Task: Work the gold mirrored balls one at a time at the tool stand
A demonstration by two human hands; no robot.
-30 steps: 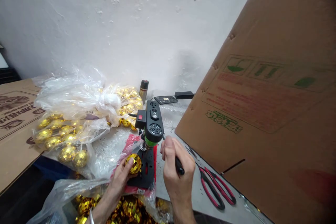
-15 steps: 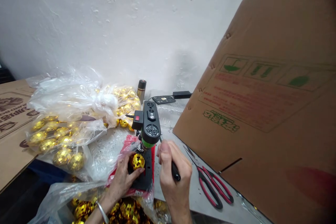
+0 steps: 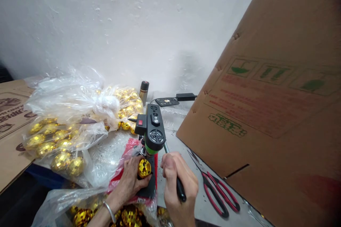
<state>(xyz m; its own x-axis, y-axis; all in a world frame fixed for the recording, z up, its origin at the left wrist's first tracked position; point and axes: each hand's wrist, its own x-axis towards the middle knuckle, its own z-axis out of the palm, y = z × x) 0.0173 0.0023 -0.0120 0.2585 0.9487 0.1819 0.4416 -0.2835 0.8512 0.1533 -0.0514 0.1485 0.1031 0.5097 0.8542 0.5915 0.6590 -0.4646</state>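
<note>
Grey worktop [image 3: 204, 206], white wall [image 3: 128, 35], carton [image 3: 266, 142] — left hand [image 3: 129, 178] gripping gold ball [image 3: 144, 169], right hand [image 3: 172, 184] clasping black handle [image 3: 181, 192]

We see cool, diffuse light on the wall [image 3: 128, 25], a soft shadow low on it, glints on our ball [image 3: 144, 168], whitish glare on the bag [image 3: 61, 95], blurred print on the box [image 3: 287, 156], darkened right corners.
</note>
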